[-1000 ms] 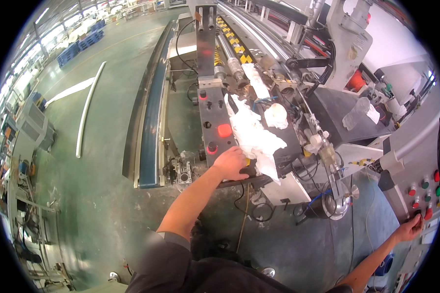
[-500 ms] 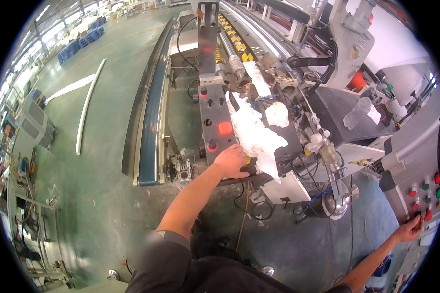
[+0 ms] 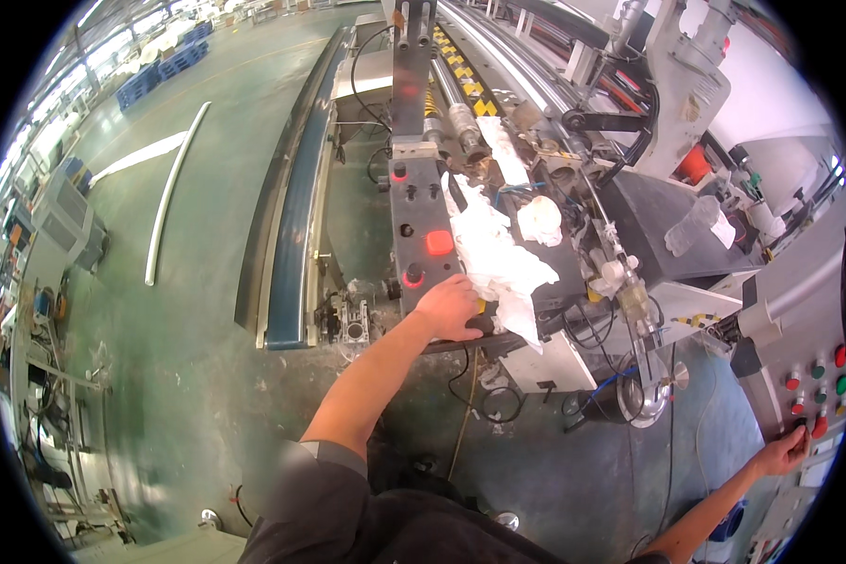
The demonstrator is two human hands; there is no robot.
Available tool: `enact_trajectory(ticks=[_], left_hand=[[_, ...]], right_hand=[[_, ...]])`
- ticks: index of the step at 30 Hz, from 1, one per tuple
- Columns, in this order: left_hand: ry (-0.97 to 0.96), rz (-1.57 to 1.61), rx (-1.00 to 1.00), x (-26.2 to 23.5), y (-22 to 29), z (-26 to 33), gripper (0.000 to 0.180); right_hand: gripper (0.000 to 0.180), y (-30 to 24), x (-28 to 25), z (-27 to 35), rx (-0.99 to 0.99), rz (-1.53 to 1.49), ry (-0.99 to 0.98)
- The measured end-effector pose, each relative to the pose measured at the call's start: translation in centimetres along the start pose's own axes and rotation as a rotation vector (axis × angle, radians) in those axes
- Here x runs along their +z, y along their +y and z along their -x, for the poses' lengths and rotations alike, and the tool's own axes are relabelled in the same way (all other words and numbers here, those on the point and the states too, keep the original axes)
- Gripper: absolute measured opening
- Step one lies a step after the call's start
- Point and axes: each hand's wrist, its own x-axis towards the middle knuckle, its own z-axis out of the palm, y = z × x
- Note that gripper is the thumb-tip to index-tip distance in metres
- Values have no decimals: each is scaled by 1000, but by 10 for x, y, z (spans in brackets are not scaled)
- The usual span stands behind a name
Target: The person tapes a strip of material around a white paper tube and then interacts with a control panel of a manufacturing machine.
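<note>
Head: our empty-looking left hand [image 3: 449, 308] spreads along the dark metal surface's [image 3: 421, 214] near edge; right hand [image 3: 782, 453], hold unclear, seemingly operating grey panel [image 3: 771, 397], needs steadiness

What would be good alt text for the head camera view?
A person's left hand rests on a dark control panel beside crumpled white material; the right hand is at a grey panel with red and green buttons.

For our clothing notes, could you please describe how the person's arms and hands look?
The left sleeve is short, dark, with a greyer cuff; little of the right sleeve shows. Forearms, left hand and right hand are bare, no gloves or watch visible.
</note>
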Motion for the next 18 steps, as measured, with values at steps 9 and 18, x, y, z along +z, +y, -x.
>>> enact_trajectory(ticks=[9,18], left_hand=[[4,-11,10,-2,1,0,45],[-27,-13,-1,-2,1,-1,47]], right_hand=[[23,20,-11,-3,-3,92,-44],[27,5,-3,-2,-18,20,-8]])
